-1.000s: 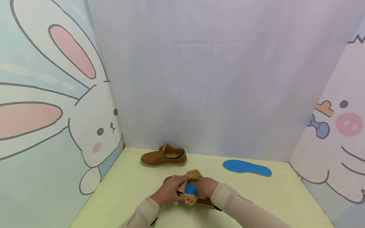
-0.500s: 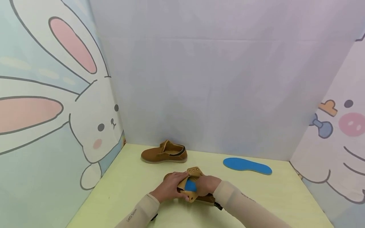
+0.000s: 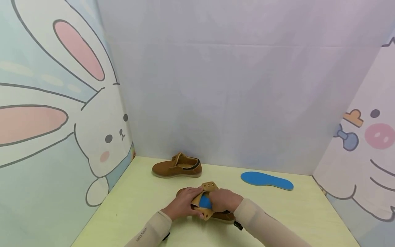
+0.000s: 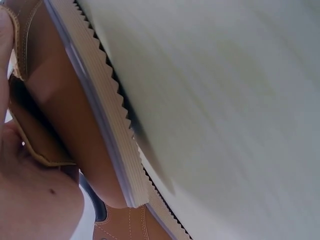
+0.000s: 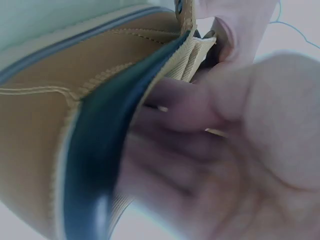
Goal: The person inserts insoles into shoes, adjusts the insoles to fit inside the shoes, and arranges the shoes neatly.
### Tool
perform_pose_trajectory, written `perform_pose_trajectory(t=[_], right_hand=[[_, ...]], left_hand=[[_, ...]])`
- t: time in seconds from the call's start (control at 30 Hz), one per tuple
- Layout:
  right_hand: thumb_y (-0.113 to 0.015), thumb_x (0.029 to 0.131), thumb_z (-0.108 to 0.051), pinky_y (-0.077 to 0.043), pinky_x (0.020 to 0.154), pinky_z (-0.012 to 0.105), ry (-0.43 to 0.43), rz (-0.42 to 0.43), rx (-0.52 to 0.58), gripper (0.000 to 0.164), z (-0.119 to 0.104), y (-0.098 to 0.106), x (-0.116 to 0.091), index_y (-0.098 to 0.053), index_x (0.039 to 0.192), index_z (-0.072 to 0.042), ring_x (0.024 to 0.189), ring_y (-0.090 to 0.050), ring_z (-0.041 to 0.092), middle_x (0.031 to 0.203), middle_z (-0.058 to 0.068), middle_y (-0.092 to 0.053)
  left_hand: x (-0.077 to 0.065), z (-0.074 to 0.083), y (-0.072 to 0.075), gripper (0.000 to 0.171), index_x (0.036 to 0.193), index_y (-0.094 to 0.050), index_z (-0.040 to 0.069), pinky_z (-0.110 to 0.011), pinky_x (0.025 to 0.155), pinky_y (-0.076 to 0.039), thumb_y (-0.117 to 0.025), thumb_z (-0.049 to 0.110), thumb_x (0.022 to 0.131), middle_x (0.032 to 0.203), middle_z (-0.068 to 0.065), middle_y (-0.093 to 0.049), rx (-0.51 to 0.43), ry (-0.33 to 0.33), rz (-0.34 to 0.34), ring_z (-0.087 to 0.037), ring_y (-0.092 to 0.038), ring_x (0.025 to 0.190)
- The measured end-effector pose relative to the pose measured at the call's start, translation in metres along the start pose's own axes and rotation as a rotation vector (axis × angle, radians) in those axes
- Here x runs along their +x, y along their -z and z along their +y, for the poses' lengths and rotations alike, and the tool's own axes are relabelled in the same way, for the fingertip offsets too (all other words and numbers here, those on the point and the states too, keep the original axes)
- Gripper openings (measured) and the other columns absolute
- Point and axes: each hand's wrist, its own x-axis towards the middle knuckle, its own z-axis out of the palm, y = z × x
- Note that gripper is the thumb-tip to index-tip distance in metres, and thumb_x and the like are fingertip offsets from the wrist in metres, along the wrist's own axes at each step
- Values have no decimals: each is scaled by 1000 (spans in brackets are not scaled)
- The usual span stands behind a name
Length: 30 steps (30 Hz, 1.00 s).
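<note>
A brown lace-up shoe (image 3: 222, 216) stands on the table with its toe to the left and its eyelet flaps spread wide. My left hand (image 3: 182, 203) grips its front part, thumb by the near flap and fingers over the far side. A blue insole (image 3: 205, 201) shows inside the opening. My right hand (image 3: 223, 200) reaches in over the heel. In the right wrist view its fingers (image 5: 155, 165) extend, blurred, past the dark heel lining (image 5: 100, 155), and their tips are hidden inside the shoe.
A second brown shoe (image 3: 176, 168) stands at the back left, near the grey backdrop (image 3: 222, 103). Another blue insole (image 3: 266, 180) lies at the back right of the pale yellow table (image 3: 135, 212). Cartoon-printed walls flank both sides.
My right hand and forearm have shifted slightly to the right while the fingers stay in the shoe. The left hand keeps its grip, and the other shoe and insole lie as before.
</note>
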Motion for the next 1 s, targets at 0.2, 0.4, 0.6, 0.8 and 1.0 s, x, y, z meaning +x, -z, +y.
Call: perform_pose_trajectory(t=[0.2,0.4,0.6,0.8,1.0], right_hand=[[-75,93,-17,-55,59,32,95,474,4,14,16,-3,1,-74,106,-13,72,-62,16,84,1,-65],[-73,94,-19,-56,59,33,-15,443,89,27,33,-14,1,-68,119,-11,72,-65,15,90,3,-70],[-70,96,-13,-46,51,27,-31,399,220,5,44,-20,1,-74,93,-12,56,-51,6,69,-6,-62],[-69,96,-9,-38,49,25,-6,427,244,19,48,-22,3,-69,78,-16,51,-44,6,59,-9,-50],[-68,96,-6,-40,51,26,10,482,233,17,49,-26,5,-71,82,-15,53,-45,5,63,-10,-55]], left_hand=[[-3,1,5,105,156,-40,9,-50,112,-39,-71,70,76,157,-7,-43,-39,38,-22,-29,-42,141],[-3,5,3,99,159,-37,13,-47,116,-35,-64,71,83,162,-3,-35,-58,93,-84,-26,-33,148],[-9,15,-1,91,158,-38,13,-51,116,-32,-58,68,89,163,-5,-34,-51,109,-47,-28,-27,150],[-20,24,-8,114,162,-25,11,-55,115,-33,-66,76,77,162,-15,-27,138,150,229,-34,-27,148],[-25,32,-11,139,160,-14,0,-53,111,-37,-70,84,65,156,-20,-32,251,268,374,-36,-37,141]])
